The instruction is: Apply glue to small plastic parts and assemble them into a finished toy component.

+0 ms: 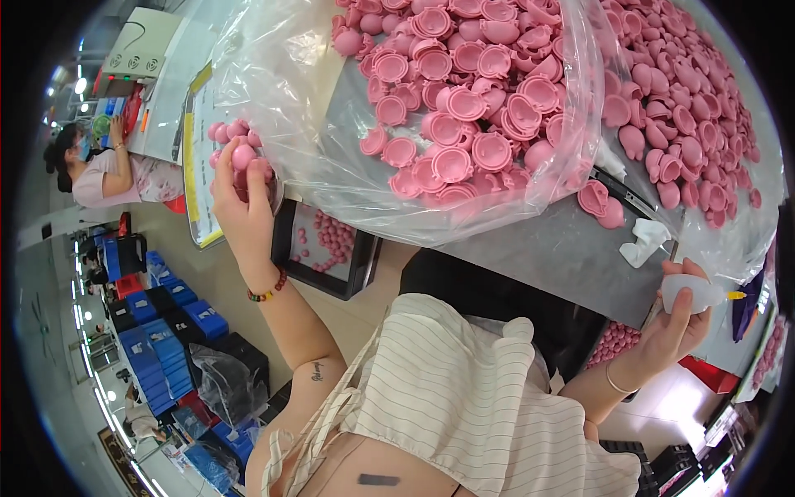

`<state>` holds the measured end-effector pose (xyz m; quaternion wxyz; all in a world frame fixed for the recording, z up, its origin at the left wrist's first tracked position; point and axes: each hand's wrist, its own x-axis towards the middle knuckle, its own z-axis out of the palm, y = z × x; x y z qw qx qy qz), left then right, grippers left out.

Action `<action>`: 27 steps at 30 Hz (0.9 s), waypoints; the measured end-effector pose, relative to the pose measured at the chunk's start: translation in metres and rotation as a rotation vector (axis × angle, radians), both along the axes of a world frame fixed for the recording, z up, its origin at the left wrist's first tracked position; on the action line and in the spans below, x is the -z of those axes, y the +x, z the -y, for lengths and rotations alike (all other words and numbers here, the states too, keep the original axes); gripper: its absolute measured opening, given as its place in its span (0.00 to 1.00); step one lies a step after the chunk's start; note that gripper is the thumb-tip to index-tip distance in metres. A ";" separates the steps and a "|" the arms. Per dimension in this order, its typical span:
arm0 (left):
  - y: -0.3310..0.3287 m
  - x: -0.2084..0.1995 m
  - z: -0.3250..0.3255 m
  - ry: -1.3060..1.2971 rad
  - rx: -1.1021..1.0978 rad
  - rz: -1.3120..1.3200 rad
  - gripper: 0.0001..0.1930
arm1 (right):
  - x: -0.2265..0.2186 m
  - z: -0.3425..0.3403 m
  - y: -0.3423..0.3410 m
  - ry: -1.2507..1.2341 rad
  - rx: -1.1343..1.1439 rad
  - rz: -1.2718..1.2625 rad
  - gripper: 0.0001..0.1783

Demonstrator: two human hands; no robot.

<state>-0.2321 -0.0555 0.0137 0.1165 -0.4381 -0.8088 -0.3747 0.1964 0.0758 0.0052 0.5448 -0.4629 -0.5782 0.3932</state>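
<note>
At the left, my left hand is closed, thumb and fingers pinching a glossy pink ball-shaped piece. Beside its fingertips sit several more pink balls; part of the group is hidden behind the hand. On the right, my right hand is wrapped round a small white squeeze bottle with a yellow tip pointing right. Nearest to that hand on the grey table lies a crumpled white tissue. Two loose pink pieces rest farther up from the tissue.
Hollow pink shells fill a clear plastic bag ahead, and another pink heap lies right. A black utility knife is between them. A dark tray of pink balls stands below the table's left edge. A person sits far left.
</note>
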 end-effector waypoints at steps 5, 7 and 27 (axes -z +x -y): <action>0.007 -0.011 -0.020 0.068 -0.041 -0.090 0.13 | 0.001 0.001 -0.001 0.026 0.043 -0.050 0.19; 0.032 -0.021 -0.032 0.242 -0.030 0.002 0.12 | 0.001 0.001 -0.002 0.047 0.044 -0.056 0.19; 0.174 -0.019 -0.067 0.356 1.338 1.205 0.04 | -0.029 0.024 -0.046 0.024 -0.300 -0.164 0.18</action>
